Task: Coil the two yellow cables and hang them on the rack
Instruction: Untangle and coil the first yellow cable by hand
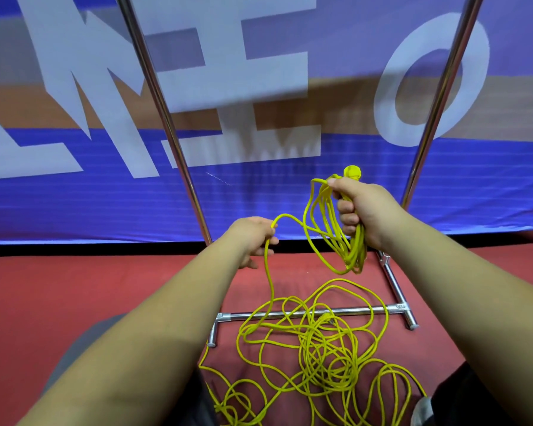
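Item: yellow cable, part coiled.

- Right hand (362,210): clenched round the gathered coil (351,250). The loops hang below the fist, uneven in length, and the yellow plug (353,172) stands above the thumb.
- Left hand (253,238): pinches the running strand (268,272), which drops to the floor.
- Loose cable heap (317,342): lies on the red floor (74,287), draped over the rack's base crossbar (231,316) and spreading toward the person. It is well short of the floor's far edge, where the blue banner (74,195) begins. Cannot tell whether the heap is one cable or both.
- Rack (163,118): chrome, two uprights. No cable hangs on what shows of it.

Risks, as judged:
- The heap crosses itself many times. Hauling the strand quickly may tighten a crossing into a knot or lift a whole clump.
- Strands lie over and possibly under the crossbar. A snag there could jerk or shift the rack.
- If both cables are interlaced, the second may be drawn into the first coil.
- The uneven loops may slip from the fist as more are added.
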{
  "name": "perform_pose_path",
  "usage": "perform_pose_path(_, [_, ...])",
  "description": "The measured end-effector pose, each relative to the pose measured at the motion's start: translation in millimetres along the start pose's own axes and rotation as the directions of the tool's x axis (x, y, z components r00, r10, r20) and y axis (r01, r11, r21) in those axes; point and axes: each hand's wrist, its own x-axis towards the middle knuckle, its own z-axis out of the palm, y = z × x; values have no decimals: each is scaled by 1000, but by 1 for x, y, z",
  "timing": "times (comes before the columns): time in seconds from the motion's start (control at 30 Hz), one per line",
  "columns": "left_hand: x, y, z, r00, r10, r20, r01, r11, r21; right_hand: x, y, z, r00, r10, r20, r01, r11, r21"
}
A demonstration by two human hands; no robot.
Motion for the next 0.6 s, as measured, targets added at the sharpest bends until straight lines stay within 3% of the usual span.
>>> perform_pose_path(0.13, [3, -2, -1, 1000, -26, 4, 25, 997, 70, 2, 0, -1, 999, -25, -23, 25, 1000, 14])
perform_pose_path(0.37, [9, -7, -7, 986, -156, 61, 160, 985, -66, 5, 0, -3, 990, -79, -116, 87, 994, 69])
perform_pose_path(0.53, [1, -4, -9, 998, -52, 20, 44, 957, 286, 6, -4, -4, 980, -123, -159, 143, 982, 125])
perform_pose_path(0.6, [1, -4, -9, 997, -73, -12, 73, 965, 250, 4, -5, -3, 980, -128, -152, 145, 984, 107])
